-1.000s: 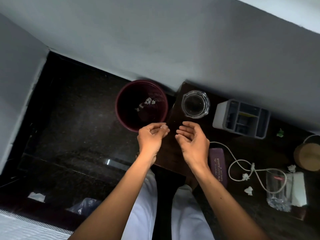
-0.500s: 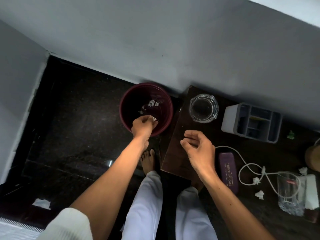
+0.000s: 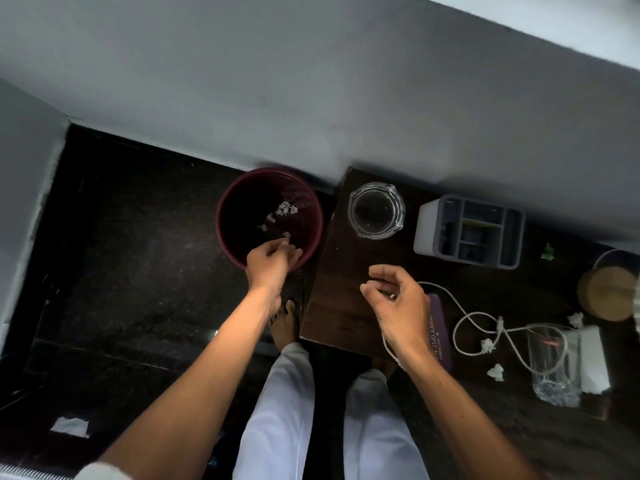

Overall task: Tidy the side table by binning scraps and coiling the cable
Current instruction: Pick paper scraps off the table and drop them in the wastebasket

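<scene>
My left hand (image 3: 270, 261) hangs over the near rim of the maroon bin (image 3: 221, 216), fingers spread apart, with a white scrap just off the fingertips. Several white paper scraps (image 3: 282, 209) lie at the bin's bottom. My right hand (image 3: 398, 303) hovers over the dark wooden side table (image 3: 339, 271), fingers loosely curled and holding nothing. The white cable (image 3: 464, 313) lies in loose loops to its right. White scraps rest on the table by the cable (image 3: 486, 345), nearer me (image 3: 496, 371) and further right (image 3: 575, 319). A green scrap (image 3: 547, 252) lies near the wall.
On the table stand a glass ashtray (image 3: 376, 211), a grey-white organiser (image 3: 467, 232), a purple spectacle case (image 3: 440, 334), a drinking glass (image 3: 554, 365), a white block (image 3: 594, 358) and a wooden-lidded jar (image 3: 606, 297). A paper piece (image 3: 71, 427) lies on the dark floor.
My left hand moved from beside the right hand out over the bin, and its fingers opened there. The right hand stayed over the table.
</scene>
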The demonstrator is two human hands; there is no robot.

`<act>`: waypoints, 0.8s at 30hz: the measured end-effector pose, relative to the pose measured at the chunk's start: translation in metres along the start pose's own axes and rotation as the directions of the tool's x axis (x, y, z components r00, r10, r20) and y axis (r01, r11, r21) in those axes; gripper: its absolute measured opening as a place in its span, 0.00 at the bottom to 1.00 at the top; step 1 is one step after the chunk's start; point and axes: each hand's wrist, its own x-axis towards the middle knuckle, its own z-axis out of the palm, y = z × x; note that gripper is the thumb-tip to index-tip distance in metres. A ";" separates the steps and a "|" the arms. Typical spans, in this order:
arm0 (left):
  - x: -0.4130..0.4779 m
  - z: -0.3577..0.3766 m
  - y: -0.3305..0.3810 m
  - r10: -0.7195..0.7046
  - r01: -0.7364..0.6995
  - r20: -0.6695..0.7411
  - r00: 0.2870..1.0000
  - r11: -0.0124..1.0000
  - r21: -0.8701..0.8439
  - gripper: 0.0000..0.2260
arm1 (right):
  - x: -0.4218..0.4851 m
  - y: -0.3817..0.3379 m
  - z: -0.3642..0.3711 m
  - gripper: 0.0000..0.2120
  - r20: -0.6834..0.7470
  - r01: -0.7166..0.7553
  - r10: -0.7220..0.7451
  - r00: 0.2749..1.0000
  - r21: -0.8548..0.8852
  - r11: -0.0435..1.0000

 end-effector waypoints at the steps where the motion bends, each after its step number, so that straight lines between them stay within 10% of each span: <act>1: -0.011 0.006 -0.002 0.008 -0.008 0.034 0.999 1.000 -0.004 0.09 | -0.001 0.001 -0.007 0.12 -0.013 0.005 -0.005 1.000 -0.004 1.000; 14: -0.123 0.094 -0.070 -0.018 -0.004 0.298 0.955 0.997 0.072 0.08 | 0.016 0.029 -0.141 0.07 -0.496 0.034 -0.183 0.849 -0.294 0.955; 24: -0.155 0.146 -0.093 0.190 -0.357 0.463 0.866 0.883 0.304 0.07 | 0.095 0.038 -0.203 0.22 -0.443 -0.106 -0.060 0.894 -0.341 0.934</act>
